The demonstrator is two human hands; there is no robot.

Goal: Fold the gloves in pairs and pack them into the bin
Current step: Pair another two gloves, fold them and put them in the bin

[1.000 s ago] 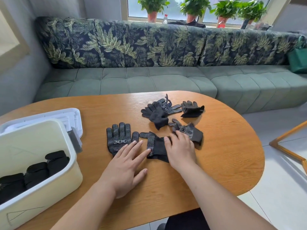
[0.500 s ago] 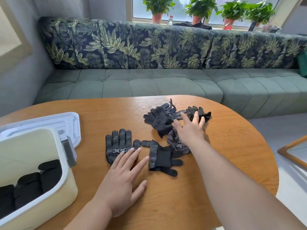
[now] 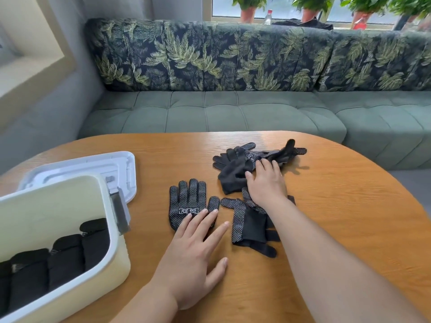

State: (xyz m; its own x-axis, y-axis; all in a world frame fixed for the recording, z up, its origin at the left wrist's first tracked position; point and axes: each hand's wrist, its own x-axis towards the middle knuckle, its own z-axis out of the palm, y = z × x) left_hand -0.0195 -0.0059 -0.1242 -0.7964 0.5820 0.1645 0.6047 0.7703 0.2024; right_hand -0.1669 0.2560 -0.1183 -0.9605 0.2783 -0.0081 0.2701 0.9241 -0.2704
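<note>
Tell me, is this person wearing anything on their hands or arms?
No. The left hand and right hand are bare: no gloves, rings or watch visible. The left forearm and right forearm are uncovered too, with no sleeve in view.

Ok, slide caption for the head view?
Left hand rests on a flat dotted glove; right hand on the far glove pile; folded pairs in the bin.

Oval wooden table (image 3: 326,217), grain finish. Left edge: cream bin (image 3: 46,206), open, with its white lid (image 3: 93,166) flat on the table behind it and touching it. Centre: one dotted glove (image 3: 186,201) flat, palm up, left hand (image 3: 191,259) flat beside it with fingertips on its cuff. Just right: crumpled glove (image 3: 249,224). Behind that: loose heap of gloves (image 3: 233,169), right hand (image 3: 265,183) lying on it.
</note>
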